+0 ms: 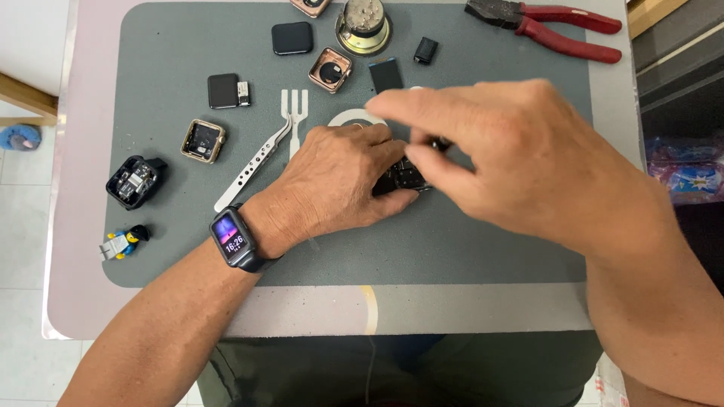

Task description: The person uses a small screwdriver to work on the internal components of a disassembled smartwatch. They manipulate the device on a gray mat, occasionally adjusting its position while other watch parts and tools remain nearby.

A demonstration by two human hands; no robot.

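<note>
Head view is showing both hands gripping a small black square gadget (402,177) on the grey rubber mat (467,249): left hand (339,185) pressing it down, right hand (520,154) pinching its top, right of the silver metal tweezers (253,163).

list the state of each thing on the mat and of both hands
left hand: palm down on the mat, pinning a small dark device
right hand: fingers pinched at the device's top
small dark device: mostly hidden, lying flat
wrist watch: worn, screen lit
red pliers: shut, lying flat
tweezers: lying unused
gold watch case: opened, no screen
black screen: detached, dark
toy figure: lying down
</note>
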